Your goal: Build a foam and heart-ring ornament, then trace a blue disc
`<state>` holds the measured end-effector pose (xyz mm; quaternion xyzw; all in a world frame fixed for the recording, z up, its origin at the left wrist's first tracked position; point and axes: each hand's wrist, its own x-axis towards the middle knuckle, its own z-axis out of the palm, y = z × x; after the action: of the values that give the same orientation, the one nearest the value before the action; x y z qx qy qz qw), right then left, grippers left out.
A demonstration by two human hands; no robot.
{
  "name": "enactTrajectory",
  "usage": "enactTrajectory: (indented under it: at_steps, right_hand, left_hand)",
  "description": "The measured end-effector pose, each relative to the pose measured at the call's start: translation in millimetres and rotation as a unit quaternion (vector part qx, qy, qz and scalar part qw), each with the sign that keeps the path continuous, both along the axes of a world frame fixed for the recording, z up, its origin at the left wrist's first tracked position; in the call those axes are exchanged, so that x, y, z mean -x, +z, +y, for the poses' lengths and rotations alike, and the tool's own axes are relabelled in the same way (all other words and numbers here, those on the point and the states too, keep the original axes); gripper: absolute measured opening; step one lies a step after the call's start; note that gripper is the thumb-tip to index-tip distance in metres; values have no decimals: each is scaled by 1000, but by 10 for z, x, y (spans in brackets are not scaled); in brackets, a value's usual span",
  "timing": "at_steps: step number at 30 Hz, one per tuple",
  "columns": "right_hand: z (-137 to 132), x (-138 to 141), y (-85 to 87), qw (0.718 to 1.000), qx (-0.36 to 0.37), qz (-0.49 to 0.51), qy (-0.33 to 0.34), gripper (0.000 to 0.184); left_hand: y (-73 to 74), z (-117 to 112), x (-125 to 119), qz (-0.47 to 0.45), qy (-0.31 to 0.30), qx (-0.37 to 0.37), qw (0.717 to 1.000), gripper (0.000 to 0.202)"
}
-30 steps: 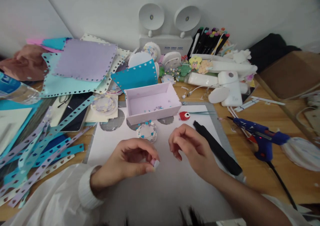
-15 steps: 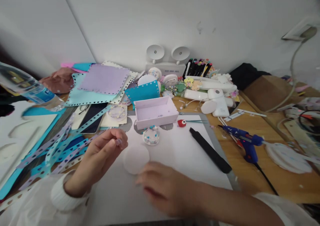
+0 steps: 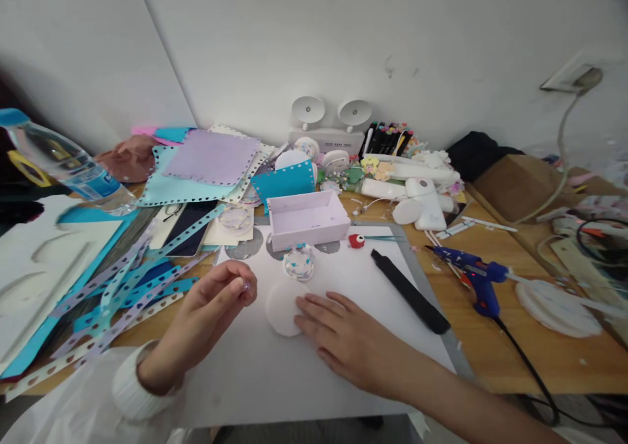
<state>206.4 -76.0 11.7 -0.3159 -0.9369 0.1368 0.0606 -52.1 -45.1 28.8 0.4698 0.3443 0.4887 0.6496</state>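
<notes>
My left hand [image 3: 216, 313] is raised over the left side of the white sheet [image 3: 255, 392], closed in a pinch. A small shiny purple piece [image 3: 245, 286] shows at its fingertips, too small to name. My right hand [image 3: 343, 333] lies flat with fingers stretched out, its fingertips on the right edge of a white round disc [image 3: 283, 310]. Just beyond the disc sits a small round white piece decorated with blue and pale bits [image 3: 299, 264]. Behind that stands an open lilac box [image 3: 309, 225] with a few small specks inside.
A black pen-like tool [image 3: 409, 290] and a red figure [image 3: 356, 240] lie to the right. Farther right is a blue glue gun [image 3: 471, 271] with its cord. Heart-patterned strips [image 3: 118, 287] and a water bottle [image 3: 93, 179] occupy the left. Craft pieces crowd the back.
My right hand, blurred before, has come to rest with its fingers spread on the disc. The disc has shifted right, nearer the decorated piece. My left hand keeps its pinch.
</notes>
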Motion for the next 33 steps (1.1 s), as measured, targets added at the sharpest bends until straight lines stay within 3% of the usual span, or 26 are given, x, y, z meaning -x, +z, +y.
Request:
enactTrajectory:
  at_steps: [7, 12, 16, 21, 26, 29, 33]
  right_hand:
    - [-5, -468, 395, 995, 75, 42, -54, 39]
    - [-8, -856, 681, 975, 38, 141, -166, 23]
    - [-27, -916, 793, 937, -4, 265, -228, 20]
    - [10, -582, 579, 965, 41, 221, -138, 21]
    - [87, -285, 220, 993, -10, 117, -7, 34]
    - [103, -197, 64, 996, -29, 80, -1, 33]
    - [-47, -78, -150, 979, -128, 142, -65, 32]
  left_hand:
    - [7, 45, -172, 38, 12, 31, 999, 19]
    - [38, 53, -179, 79, -24, 31, 996, 18]
    - [114, 41, -203, 109, -58, -11, 992, 17]
    - [241, 12, -263, 101, -80, -74, 989, 7]
    - [286, -50, -236, 59, -122, -70, 988, 8]
    - [194, -56, -286, 42, -113, -58, 991, 9]
    - [-95, 27, -488, 123, -1, -11, 992, 16]
